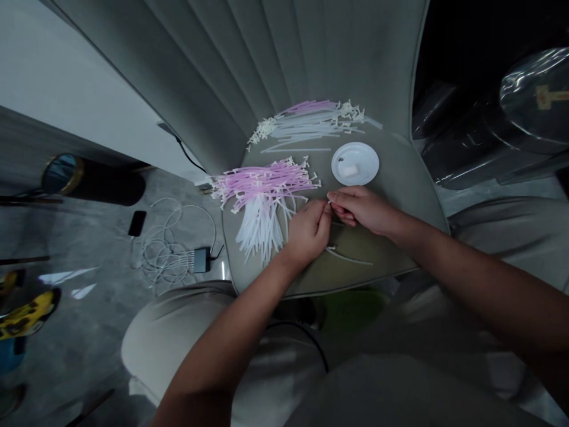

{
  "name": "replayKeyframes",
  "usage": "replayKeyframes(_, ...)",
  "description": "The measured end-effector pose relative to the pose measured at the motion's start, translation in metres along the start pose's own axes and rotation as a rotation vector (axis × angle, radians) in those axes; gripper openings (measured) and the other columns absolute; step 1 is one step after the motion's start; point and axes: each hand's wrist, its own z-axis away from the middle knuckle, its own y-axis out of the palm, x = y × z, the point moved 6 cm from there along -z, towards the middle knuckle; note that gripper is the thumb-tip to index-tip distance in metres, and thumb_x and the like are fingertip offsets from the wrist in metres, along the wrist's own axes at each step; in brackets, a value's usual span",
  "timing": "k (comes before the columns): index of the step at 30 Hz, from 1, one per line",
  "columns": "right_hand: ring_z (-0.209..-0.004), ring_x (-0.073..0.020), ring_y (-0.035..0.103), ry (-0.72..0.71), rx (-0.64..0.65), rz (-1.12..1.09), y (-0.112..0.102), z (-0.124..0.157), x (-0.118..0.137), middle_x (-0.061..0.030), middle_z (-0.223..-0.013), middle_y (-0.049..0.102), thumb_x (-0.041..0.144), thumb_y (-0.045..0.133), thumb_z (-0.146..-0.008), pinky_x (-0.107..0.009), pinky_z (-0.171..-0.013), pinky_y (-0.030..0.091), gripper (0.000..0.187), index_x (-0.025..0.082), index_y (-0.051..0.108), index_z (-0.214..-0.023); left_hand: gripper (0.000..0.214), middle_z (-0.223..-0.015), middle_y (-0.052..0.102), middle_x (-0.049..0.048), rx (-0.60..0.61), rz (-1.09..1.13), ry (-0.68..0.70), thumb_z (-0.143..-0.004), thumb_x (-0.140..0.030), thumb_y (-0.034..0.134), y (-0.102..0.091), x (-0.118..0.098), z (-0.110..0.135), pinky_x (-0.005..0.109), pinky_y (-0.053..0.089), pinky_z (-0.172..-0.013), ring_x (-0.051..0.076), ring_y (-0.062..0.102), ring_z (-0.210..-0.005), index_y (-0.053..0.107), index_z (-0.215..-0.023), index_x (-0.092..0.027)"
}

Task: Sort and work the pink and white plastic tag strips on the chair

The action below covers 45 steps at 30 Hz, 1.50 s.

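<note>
My left hand [307,234] and my right hand [361,209] meet above a grey-green padded seat [377,249]. Their fingertips pinch a thin white plastic piece [329,203], too small to make out in detail. Next to my left hand lies a large pile of pink and white plastic strips [264,196] with small white tags at their ends. A second pile of white and pale pink strips [309,121] lies farther off. A loose curved white strip [350,257] rests below my right hand. A white round plate [355,163] holding a small white lump sits just beyond my right hand.
A pleated grey seat back [222,65] rises behind the seat. On the concrete floor at left lie a black phone [137,223], a dark charger [201,260] with tangled white cables, and a dark cylinder [93,181]. Shiny black plastic-covered furniture [533,107] stands at right.
</note>
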Motion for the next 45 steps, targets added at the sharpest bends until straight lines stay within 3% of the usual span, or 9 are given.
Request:
replayKeyframes(16,-0.039,-0.0044,0.034,-0.010,-0.015,0.124,0.0032,0.0005,0.0027,0.0075,-0.047,0.039,0.027,0.049,-0.096,-0.020,-0.039,0.025,0.038,0.018,0.045,-0.059,0.028,-0.074,0.059,0.0028,0.009,-0.013,-0.021,-0.099,-0.027,0.034,0.0014,0.0029,0.0011,0.030,0.041,-0.069,0.016,0.056,-0.072,0.050,-0.078,-0.020)
replayKeyframes(34,-0.040,-0.0041,0.032,0.013,-0.041,-0.007,0.0010,0.0011,-0.0019,0.0073,-0.049,0.038,0.031,0.051,-0.094,-0.019,-0.038,0.026,0.040,0.018,0.044,-0.058,0.030,-0.075,0.060,0.0029,-0.001,0.012,-0.001,-0.100,-0.031,0.033,0.0015,0.0016,0.0006,0.030,0.043,-0.069,0.016,0.056,-0.073,0.052,-0.080,-0.020)
replayKeyframes(45,-0.039,-0.0043,0.035,-0.012,-0.042,0.050,0.0004,0.0007,-0.0028,0.0069,-0.048,0.039,0.033,0.053,-0.094,-0.019,-0.038,0.027,0.039,0.018,0.046,-0.059,0.029,-0.076,0.060,0.0031,0.017,0.012,0.006,-0.100,-0.028,0.034,0.0025,0.0021,0.0005,0.030,0.043,-0.071,0.016,0.058,-0.075,0.052,-0.079,-0.020)
